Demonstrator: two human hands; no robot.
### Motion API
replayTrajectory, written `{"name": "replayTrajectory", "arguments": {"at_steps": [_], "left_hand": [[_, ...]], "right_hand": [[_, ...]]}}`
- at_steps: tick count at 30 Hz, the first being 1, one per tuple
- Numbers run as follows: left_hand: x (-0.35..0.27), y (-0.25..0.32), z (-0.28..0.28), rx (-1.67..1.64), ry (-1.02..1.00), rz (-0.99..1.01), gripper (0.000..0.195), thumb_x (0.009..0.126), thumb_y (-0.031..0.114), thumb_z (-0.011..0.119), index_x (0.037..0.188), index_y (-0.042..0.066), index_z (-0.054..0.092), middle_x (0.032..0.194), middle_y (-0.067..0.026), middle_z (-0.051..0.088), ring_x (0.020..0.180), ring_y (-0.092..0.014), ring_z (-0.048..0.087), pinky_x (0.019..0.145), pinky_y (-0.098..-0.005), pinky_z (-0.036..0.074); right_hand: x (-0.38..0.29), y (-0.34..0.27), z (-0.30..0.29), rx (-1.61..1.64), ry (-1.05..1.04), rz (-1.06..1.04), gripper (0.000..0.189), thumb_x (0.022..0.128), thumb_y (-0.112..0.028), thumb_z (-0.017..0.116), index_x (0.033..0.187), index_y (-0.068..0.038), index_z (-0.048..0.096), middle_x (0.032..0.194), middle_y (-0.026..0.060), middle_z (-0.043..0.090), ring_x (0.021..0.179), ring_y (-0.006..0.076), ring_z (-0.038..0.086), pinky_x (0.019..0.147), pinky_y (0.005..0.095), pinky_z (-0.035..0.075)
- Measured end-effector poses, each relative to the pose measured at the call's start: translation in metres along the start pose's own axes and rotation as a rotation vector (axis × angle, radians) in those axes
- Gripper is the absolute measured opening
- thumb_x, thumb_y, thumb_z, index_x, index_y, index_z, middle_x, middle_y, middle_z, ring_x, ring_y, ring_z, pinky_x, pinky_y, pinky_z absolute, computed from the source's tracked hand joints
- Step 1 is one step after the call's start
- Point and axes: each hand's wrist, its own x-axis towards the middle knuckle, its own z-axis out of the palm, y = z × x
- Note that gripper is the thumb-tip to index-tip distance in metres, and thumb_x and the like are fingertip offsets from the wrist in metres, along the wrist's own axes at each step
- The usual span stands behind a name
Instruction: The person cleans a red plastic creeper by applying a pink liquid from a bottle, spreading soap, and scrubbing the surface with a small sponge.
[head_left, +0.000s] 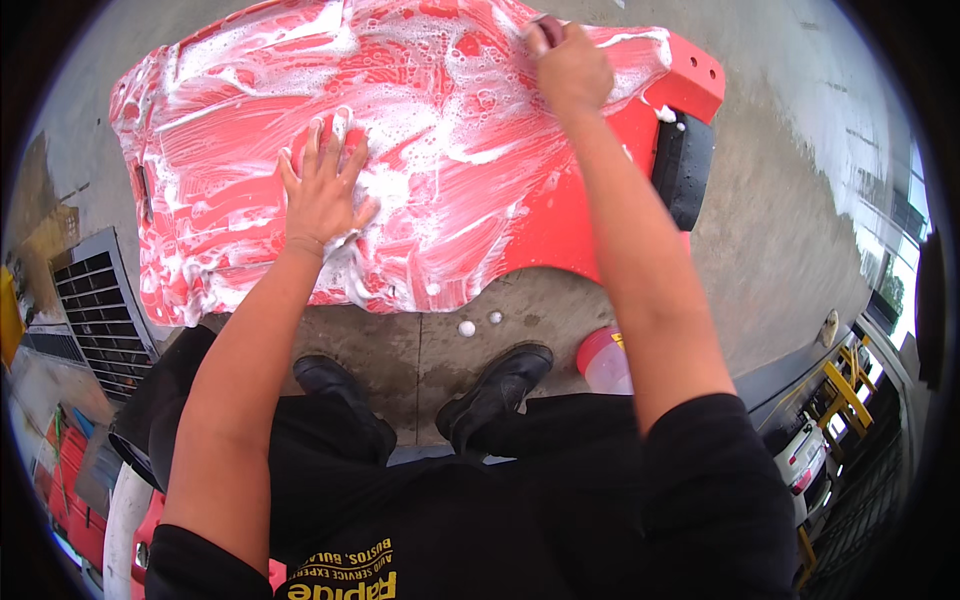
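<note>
A large red plastic panel (420, 157), shaped like a vehicle body part or a barrier, lies before me, mostly covered in white suds. My left hand (328, 176) rests on its soapy surface with fingers spread and foam on the fingertips. Near the panel's far right edge, my right hand (574, 67) is closed around a dark reddish sponge or pad (550, 31), held against the foamy surface. A black part (682, 171) is set at the panel's right end. The panel's lower right portion is red with little foam.
By my right boot (499, 386) stands a red and clear container (606, 361) on the concrete floor. A metal drain grate (103, 311) lies at left, near a black cylindrical object (142, 420). A white vehicle (802, 457) and yellow metal equipment (847, 390) are at far right.
</note>
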Motion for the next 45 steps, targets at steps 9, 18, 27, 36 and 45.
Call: {"name": "replayTrajectory", "arguments": {"at_steps": [9,18,27,36,45], "left_hand": [[-0.002,0.007,0.003,-0.012,0.101,0.053,0.081,0.073,0.042,0.072,0.149,0.027,0.050,0.161,-0.0101,0.035,0.155,-0.034,0.018,0.110,-0.0762,0.021],[-0.011,-0.009,0.022,0.075,0.200,0.088,0.080,0.073,0.043,0.068,0.150,0.032,0.049,0.157,-0.0085,0.042,0.155,-0.031,0.020,0.111,-0.0758,0.022],[-0.002,0.011,0.026,0.145,0.167,0.061,0.076,0.079,0.039,0.063,0.152,0.034,0.045,0.163,-0.0035,0.035,0.156,-0.027,0.018,0.113,-0.0746,0.020],[-0.007,-0.001,0.030,0.207,0.149,0.016,0.074,0.082,0.040,0.063,0.153,0.041,0.041,0.162,-0.0002,0.037,0.155,-0.025,0.019,0.115,-0.0740,0.020],[-0.005,0.013,0.023,0.228,0.079,-0.247,0.065,0.093,0.036,0.059,0.155,0.036,0.037,0.160,-0.0074,0.039,0.152,-0.033,0.027,0.116,-0.0683,0.026]], "right_hand": [[0.091,0.080,-0.051,-0.139,-0.092,0.075,0.069,0.089,-0.073,0.055,0.123,-0.016,0.071,0.113,0.0186,0.073,0.108,0.0392,0.069,0.088,0.0509,0.054],[0.022,0.031,0.001,0.240,0.070,-0.033,0.067,0.091,-0.068,0.055,0.105,-0.004,0.070,0.100,0.0257,0.071,0.098,0.0427,0.070,0.084,0.0534,0.054],[-0.073,0.127,-0.015,0.013,0.098,0.238,0.059,0.091,-0.066,0.059,0.107,-0.010,0.066,0.097,0.0206,0.074,0.091,0.0411,0.072,0.078,0.0552,0.054],[-0.129,0.112,-0.012,0.177,0.038,0.170,0.052,0.093,-0.060,0.061,0.101,-0.009,0.066,0.083,0.0196,0.072,0.081,0.0409,0.071,0.073,0.0530,0.054],[-0.287,0.015,-0.026,0.508,-0.280,0.102,0.042,0.091,-0.050,0.067,0.106,-0.011,0.068,0.081,0.0189,0.072,0.079,0.0420,0.070,0.075,0.0544,0.054]]}}
